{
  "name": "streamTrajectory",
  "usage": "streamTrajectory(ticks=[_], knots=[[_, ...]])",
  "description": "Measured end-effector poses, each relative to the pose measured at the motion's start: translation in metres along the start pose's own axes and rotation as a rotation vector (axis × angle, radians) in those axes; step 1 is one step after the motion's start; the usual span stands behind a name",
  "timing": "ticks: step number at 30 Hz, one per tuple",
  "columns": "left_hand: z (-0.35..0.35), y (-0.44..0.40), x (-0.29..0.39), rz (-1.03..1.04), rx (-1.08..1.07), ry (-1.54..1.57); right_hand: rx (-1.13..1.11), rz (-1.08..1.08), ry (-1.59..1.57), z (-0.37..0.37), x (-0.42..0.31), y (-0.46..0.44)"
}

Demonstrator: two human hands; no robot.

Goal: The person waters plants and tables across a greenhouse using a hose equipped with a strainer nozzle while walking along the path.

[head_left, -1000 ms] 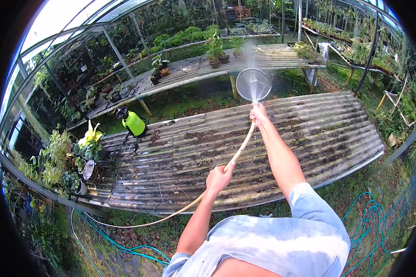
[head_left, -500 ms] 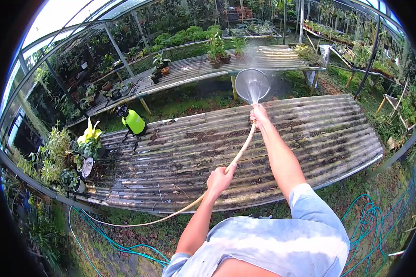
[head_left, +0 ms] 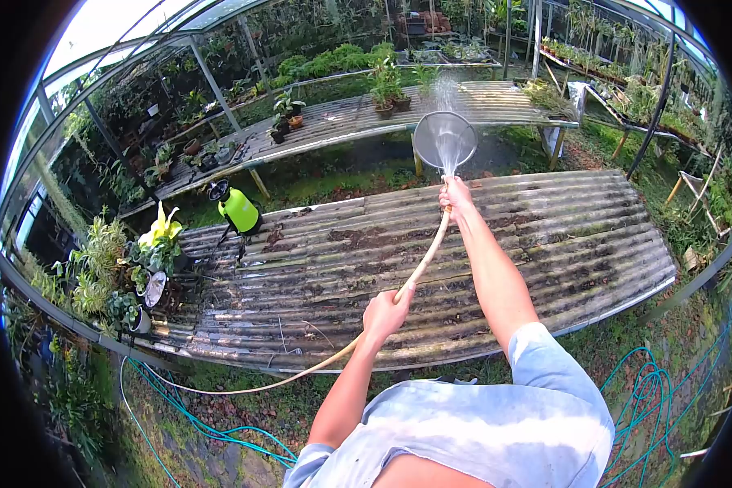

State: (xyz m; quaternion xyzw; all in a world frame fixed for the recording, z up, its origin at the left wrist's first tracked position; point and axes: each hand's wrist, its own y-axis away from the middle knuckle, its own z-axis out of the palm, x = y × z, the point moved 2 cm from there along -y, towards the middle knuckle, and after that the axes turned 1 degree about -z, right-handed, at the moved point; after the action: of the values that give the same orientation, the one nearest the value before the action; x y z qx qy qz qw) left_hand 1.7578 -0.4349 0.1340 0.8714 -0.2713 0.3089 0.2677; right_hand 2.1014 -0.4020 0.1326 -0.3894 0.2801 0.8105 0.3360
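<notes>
My right hand (head_left: 456, 199) is closed around the front end of a beige hose (head_left: 424, 262), at the neck of a round grey mesh strainer (head_left: 445, 140). Water sprays from the hose end through the strainer toward the back bench. Lower and to the left, my left hand (head_left: 385, 315) is wrapped round the same hose, which trails down to the left. Both hands are above a corrugated bench (head_left: 333, 325) with dark dirt in its grooves.
A green sprayer (head_left: 239, 211) stands at the near bench's back left edge. Potted plants (head_left: 161, 244) crowd its left end. Behind is another corrugated bench (head_left: 333, 134) with pots. Teal hoses (head_left: 649, 386) lie on the ground at both sides.
The view has shifted slightly, so the benches and plants sit a little differently in frame. Both hands keep their hold on the hose, and water still sprays through the strainer.
</notes>
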Motion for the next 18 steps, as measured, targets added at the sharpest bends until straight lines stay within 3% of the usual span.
streamTrajectory(ticks=[18], knots=[[0.003, -0.010, -0.004, 0.014, 0.013, -0.002, 0.061, 0.019, 0.016, -0.006, 0.010, -0.016]])
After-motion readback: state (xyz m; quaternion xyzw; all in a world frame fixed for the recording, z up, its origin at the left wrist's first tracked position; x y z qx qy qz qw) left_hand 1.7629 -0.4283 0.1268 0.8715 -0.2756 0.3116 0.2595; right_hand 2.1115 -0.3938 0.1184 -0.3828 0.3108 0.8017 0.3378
